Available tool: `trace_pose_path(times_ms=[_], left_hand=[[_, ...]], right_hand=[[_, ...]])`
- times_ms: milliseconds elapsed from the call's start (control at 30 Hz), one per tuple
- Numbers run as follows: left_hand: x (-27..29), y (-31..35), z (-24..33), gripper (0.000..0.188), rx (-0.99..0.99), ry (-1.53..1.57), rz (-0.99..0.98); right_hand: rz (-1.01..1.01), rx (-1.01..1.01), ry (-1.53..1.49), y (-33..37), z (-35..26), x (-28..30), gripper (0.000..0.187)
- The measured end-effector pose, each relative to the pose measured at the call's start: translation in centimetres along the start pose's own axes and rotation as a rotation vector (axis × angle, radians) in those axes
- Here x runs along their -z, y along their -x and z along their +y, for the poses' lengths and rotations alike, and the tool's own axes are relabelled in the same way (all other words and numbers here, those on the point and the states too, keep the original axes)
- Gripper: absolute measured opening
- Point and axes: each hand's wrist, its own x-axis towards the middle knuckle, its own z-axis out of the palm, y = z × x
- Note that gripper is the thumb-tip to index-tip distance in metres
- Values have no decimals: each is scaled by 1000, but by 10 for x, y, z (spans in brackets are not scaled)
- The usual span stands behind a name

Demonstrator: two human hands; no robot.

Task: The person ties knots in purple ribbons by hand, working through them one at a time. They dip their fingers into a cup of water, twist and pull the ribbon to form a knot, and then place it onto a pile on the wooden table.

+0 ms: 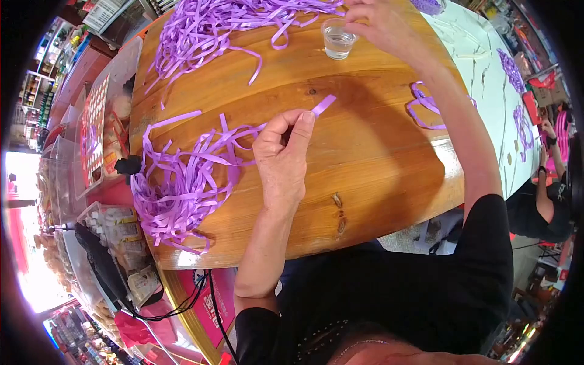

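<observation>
My left hand point(283, 143) is closed in a pinch on a flat purple ribbon point(325, 105). The ribbon's short end sticks out past the thumb and index finger. Its other side runs left, toward a loose tangle of purple ribbon point(185, 182). My right hand point(374, 23) reaches to the far side, at the rim of a clear plastic cup point(338, 42) holding clear liquid. Its fingers are curled but apart, with nothing visible between them; whether they touch the rim I cannot tell.
A larger heap of purple ribbon point(201, 36) covers the far left of the wooden table point(365, 170). More ribbon point(426, 109) lies by my right forearm. Clear plastic boxes point(100, 134) line the left edge. On the right, a white marbled table point(486, 79) adjoins; another person point(541, 201) sits beyond.
</observation>
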Motion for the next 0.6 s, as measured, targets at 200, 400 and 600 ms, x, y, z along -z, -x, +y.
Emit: trace_pose_path(times_ms=[200,400,600], left_hand=[[2,0,7,6,64,62,-9],[4,0,5,8,40,93,-10],[3,-1,5,10,54,110,32]], right_hand=[[-781,172,72,-32,32,-37,9],[-225,109,54,-36,-51,30,12],[-286,267,-290,43,-87,27,33]])
